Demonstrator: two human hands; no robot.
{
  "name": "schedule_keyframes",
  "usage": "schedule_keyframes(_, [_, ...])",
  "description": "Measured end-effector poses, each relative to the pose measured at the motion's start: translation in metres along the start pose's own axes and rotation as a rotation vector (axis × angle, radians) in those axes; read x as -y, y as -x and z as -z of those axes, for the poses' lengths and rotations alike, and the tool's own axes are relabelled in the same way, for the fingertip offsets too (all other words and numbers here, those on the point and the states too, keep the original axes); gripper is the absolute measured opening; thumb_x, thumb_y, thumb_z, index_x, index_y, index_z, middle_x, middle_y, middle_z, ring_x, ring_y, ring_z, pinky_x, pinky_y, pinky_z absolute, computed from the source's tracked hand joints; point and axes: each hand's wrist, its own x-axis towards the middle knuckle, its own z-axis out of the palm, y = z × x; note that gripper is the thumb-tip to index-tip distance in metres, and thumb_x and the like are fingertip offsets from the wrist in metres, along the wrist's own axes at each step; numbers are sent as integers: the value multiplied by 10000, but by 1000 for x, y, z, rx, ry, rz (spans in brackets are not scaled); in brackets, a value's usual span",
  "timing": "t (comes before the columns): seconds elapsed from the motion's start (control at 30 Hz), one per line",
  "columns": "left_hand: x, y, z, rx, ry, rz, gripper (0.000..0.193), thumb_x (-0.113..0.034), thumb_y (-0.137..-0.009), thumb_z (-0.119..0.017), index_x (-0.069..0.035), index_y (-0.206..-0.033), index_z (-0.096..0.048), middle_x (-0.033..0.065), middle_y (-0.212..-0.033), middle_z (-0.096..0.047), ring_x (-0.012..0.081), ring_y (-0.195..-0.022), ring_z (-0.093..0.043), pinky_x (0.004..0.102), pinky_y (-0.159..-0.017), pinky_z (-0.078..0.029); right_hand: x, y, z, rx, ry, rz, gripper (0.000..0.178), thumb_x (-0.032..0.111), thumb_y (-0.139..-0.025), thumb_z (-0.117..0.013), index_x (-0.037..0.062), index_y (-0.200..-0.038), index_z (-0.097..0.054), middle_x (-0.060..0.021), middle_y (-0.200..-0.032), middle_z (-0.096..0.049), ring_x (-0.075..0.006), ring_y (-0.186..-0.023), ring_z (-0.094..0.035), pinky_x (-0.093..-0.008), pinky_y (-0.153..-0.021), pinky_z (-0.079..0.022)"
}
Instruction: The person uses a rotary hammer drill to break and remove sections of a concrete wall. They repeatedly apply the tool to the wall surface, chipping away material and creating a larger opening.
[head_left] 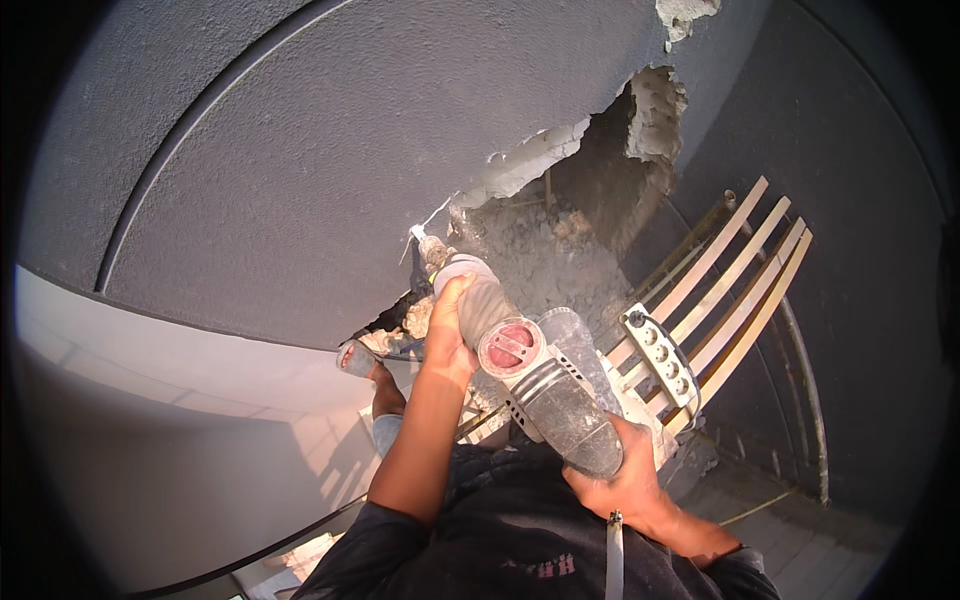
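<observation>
Both hands gripping demo hammer (540,385), L hand (452,335) front, R hand (620,480) rear, bit in wall (300,150)

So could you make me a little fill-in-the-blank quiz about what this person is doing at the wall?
1. Both hands hold a dusty demolition ____.
2. The left hand grips the tool's ____ end, near the bit.
3. The right hand grips its ____ handle.
4. A white power strip lies on the slatted wooden ____.

Missing words: hammer; front; rear; chair
</observation>
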Motion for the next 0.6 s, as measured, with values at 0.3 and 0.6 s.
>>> schedule_keyframes(0.3, [-13,-35,11,-22,-51,34,342,-317,-905,-742,-75,-1128,-649,100,-965,-706,274,-818,-699,432,-739,-600,12,-28,-4,-15,-58,15,333,76,-740,-742,-64,-1039,-700,-172,-893,-757,-214,-834,-738,-351,-778,-563])
schedule_keyframes(0.6, [-7,-55,36,-8,53,-5,400,-247,-879,-756,-45,-1197,-622,178,-1006,-695,338,-820,-708,492,-734,-624,1,-34,-17,-42,-67,77,311,75,-763,-743,-70,-1036,-707,-187,-908,-763,-228,-862,-741,-355,-802,-563])
